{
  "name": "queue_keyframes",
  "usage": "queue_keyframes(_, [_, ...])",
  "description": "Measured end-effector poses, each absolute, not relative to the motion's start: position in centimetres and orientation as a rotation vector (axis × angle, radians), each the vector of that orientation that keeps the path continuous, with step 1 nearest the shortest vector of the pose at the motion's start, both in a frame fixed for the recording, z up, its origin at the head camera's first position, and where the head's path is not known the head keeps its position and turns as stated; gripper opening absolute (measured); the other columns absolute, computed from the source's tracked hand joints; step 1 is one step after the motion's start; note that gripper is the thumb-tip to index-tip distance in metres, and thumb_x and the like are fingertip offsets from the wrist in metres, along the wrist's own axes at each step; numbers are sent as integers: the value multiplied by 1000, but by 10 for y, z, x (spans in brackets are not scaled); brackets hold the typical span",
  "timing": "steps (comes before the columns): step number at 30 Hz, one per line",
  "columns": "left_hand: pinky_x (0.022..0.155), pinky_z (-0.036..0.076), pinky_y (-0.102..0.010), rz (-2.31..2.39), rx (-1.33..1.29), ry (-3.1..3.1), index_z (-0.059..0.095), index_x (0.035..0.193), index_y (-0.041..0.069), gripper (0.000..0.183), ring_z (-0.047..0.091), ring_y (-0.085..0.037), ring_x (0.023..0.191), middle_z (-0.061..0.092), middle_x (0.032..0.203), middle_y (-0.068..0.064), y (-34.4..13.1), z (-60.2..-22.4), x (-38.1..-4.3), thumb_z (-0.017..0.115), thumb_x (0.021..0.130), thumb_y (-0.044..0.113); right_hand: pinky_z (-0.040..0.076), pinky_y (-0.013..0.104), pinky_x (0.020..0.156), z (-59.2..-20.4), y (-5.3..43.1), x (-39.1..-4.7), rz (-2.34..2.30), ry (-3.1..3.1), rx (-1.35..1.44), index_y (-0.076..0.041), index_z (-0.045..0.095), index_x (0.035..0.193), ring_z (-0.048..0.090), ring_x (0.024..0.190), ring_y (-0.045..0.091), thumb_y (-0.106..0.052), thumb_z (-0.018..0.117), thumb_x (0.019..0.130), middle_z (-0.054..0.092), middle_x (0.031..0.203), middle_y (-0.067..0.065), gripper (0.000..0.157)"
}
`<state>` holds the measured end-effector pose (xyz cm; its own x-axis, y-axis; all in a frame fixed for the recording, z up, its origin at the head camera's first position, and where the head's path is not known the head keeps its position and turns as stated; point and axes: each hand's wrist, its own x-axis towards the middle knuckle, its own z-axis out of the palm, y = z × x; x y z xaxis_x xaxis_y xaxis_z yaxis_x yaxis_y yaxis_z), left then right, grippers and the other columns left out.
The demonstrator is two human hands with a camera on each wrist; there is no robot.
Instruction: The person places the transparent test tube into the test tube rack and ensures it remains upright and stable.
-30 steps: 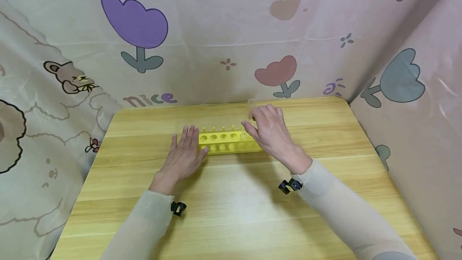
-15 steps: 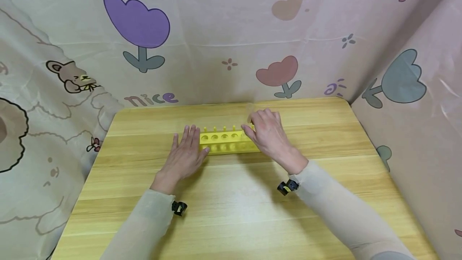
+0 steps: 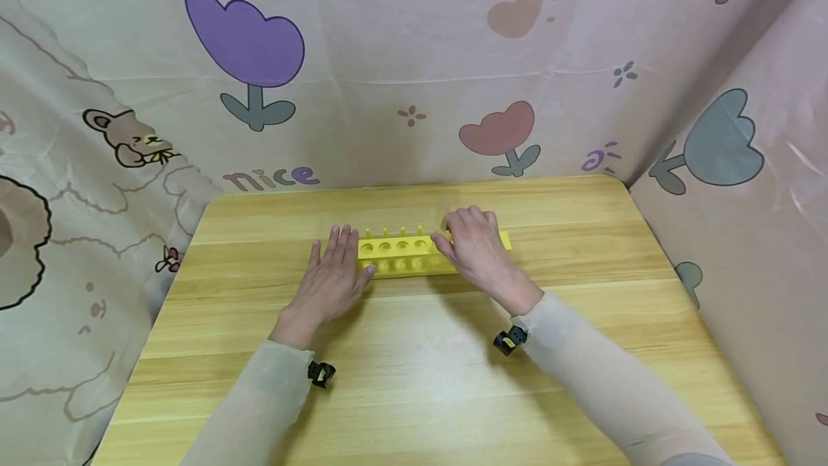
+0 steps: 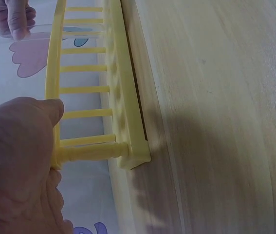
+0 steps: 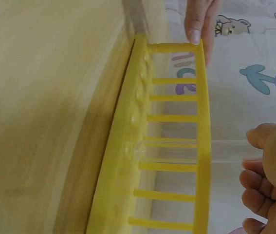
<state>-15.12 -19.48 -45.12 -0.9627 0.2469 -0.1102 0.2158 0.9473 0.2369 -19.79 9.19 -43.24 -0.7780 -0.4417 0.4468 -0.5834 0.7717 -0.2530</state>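
A yellow test tube rack (image 3: 402, 249) stands on the table, one row of round holes along its top. My left hand (image 3: 331, 276) rests against the rack's left end, fingers straight, the thumb at the front corner. In the left wrist view, that thumb (image 4: 55, 111) touches the top plate's edge. Over the rack's right half, my right hand (image 3: 477, 244) pinches a clear test tube (image 5: 215, 150) between thumb and fingers. The tube passes upright through the top plate, its rounded bottom close to a dimple in the base. My right hand hides part of the rack in the head view.
The wooden table (image 3: 414, 380) stretches toward me and to both sides of the rack. Behind it hangs a printed curtain (image 3: 362, 56), which also closes off the left and right sides. A small black wrist camera (image 3: 511, 340) sits at each cuff.
My right hand has come down and slightly toward me, and the test tube has sunk lower through the rack. More of the rack's right end shows. The left hand stays at its end.
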Motion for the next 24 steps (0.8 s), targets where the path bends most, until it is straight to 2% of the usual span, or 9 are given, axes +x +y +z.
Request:
queue_keyframes(6, [131, -2, -63, 338, 357, 2960, -3, 168, 1, 81, -8, -37, 164, -8, 176, -17, -195, -452, -151, 32, 114, 51, 45, 50, 88, -437, 91, -198, 534, -2607, 778, -4, 68, 102, 59, 90, 30, -32, 70, 102, 69, 93, 9, 29])
queue_keyframes(15, [131, -6, -62, 350, 364, 2968, -2, 167, 1, 82, -4, -40, 164, -7, 176, -18, -196, -453, -151, 31, 114, 52, 45, 50, 86, -440, 91, -199, 515, -2601, 775, -5, 68, 101, 58, 88, 30, -34, 71, 102, 68, 90, 9, 29])
queue_keyframes(24, [131, -8, -61, 375, 362, 2956, -3, 168, 1, 82, -9, -36, 163, -8, 176, -18, -196, -452, -151, 31, 114, 52, 44, 49, 86, -440, 90, -199, 507, -2620, 768, -5, 68, 102, 58, 90, 29, -34, 69, 103, 69, 92, 9, 30])
